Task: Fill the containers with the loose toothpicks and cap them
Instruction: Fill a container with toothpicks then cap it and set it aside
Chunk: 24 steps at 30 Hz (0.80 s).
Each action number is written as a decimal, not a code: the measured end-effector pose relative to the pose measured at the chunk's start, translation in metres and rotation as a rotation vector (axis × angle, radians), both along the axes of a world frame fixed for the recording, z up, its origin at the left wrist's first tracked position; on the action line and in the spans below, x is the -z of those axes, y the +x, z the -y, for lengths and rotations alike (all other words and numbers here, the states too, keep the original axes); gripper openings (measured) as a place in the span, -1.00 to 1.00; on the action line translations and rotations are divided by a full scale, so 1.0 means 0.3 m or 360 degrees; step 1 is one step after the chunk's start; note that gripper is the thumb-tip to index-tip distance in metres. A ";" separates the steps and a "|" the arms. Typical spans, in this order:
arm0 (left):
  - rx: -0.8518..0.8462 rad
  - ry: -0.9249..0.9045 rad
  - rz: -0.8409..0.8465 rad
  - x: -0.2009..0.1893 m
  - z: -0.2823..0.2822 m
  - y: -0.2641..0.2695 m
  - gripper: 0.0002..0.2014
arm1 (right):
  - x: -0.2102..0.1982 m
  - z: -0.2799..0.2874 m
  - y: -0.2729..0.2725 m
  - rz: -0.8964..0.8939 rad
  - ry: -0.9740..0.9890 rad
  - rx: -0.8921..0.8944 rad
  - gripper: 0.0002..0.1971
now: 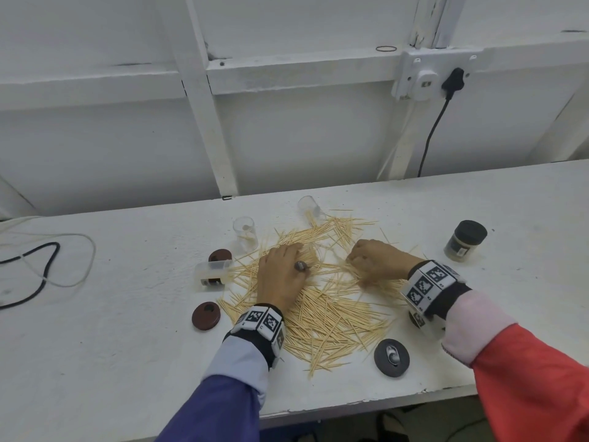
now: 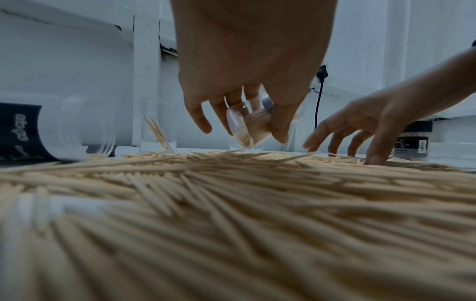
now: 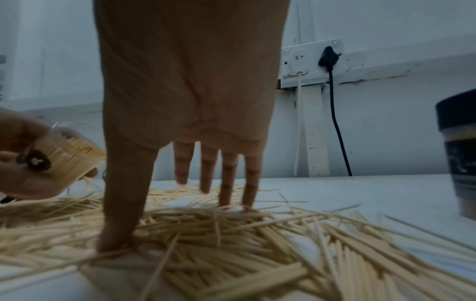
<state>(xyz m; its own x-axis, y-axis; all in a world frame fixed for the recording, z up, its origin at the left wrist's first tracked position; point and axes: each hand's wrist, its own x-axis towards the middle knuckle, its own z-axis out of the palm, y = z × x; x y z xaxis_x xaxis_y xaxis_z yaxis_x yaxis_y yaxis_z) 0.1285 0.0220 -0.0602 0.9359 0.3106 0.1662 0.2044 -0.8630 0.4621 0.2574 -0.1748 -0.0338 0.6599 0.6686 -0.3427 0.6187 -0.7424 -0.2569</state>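
White bench (image 1: 127, 314), seen from the head view. At far left a black cable (image 1: 41, 275) and a white cable (image 1: 79, 250) lie looped on the bench.

Left of the pile: one brown lid (image 1: 206, 316) lies flat near the front; a second brown lid (image 1: 220, 255) sits farther back, just behind a clear container on its side (image 1: 212, 273) with its mouth toward the pile. Behind these, an upright clear container (image 1: 245, 233) stands at the pile's back left edge.

The loose toothpicks (image 1: 331, 317) are spread wide across the middle of the bench.

Left hand (image 1: 282, 277): palm down over the pile, fingers and thumb curled round a small clear container (image 2: 248, 127) packed with toothpicks; in the left wrist view it is tilted, mouth down toward the pile. A dark ring (image 1: 301, 266) is on one finger.

Behind the pile, another clear container (image 1: 309, 208) holds a few toothpicks; whether it stands upright or leans I cannot tell.

Right hand (image 1: 379, 261): spread over the pile, fingers nearly straight and apart; the thumb (image 3: 123, 203) presses into the toothpicks and the fingertips (image 3: 226, 195) touch them. It grips nothing that I can see.

Near the front edge, right of the pile, a dark grey lid (image 1: 391, 357) lies flat. At far right a capped container (image 1: 466, 240) with a black lid, full of toothpicks, stands upright, well apart from the pile.

On the wall behind, a socket (image 1: 427, 78) with a black plug (image 1: 452, 81) in it.
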 end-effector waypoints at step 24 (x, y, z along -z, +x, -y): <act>0.0002 -0.0051 -0.0015 0.011 -0.002 0.001 -0.45 | 0.007 0.011 -0.023 0.0085 0.0092 -0.0093 -0.49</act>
<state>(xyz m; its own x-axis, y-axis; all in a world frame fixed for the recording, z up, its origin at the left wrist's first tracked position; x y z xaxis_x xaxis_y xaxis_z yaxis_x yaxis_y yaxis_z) 0.1289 0.0227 -0.0635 0.9379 0.3142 0.1471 0.2076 -0.8480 0.4876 0.2505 -0.1782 -0.0361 0.6354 0.7243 -0.2677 0.6747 -0.6894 -0.2636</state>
